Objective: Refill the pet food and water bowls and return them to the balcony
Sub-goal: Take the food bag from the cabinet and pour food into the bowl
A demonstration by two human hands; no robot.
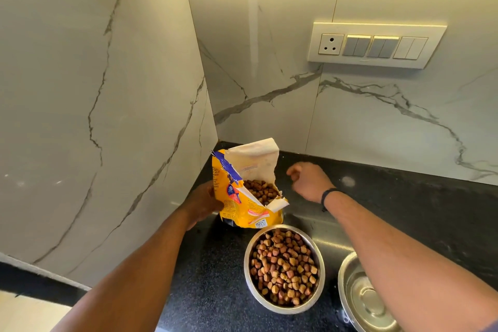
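Note:
A yellow pet food bag stands upright in the corner of the black counter, its top torn open and brown kibble showing inside. My left hand grips the bag's left side. My right hand hovers just right of the bag's opening, fingers loosely curled and holding nothing. In front of the bag sits a steel bowl filled with kibble. A second steel bowl stands to its right at the frame's bottom, partly hidden under my right forearm; I see no food in it.
White marble-pattern walls close the counter on the left and at the back. A switch panel with a socket sits on the back wall. The counter's left edge drops to a pale floor.

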